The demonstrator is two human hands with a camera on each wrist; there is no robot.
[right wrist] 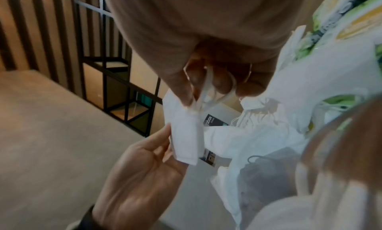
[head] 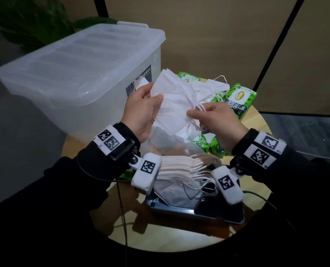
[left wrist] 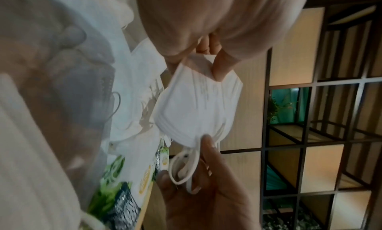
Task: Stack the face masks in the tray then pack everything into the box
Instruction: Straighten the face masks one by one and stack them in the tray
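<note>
Both hands hold a small sheaf of folded white face masks point(head: 172, 105) above the table. My left hand point(head: 144, 110) pinches its left edge between thumb and fingers, as the left wrist view shows on the masks point(left wrist: 196, 109). My right hand point(head: 216, 120) pinches the right edge with the ear loops point(right wrist: 208, 89) curled in its fingers. Below the wrists a stack of white masks point(head: 181, 170) lies in a dark metal tray point(head: 199, 214) at the table's front. More loose masks point(head: 210, 87) lie behind. The clear lidded box point(head: 79, 74) stands at left.
Green wet-wipe packs point(head: 239, 99) lie at the back right and others point(head: 210, 145) under my right hand. A clear plastic bag point(head: 168, 139) sits between the tray and the wipes. The round wooden table point(head: 256, 122) ends just right of the wipes. Cables run across the front.
</note>
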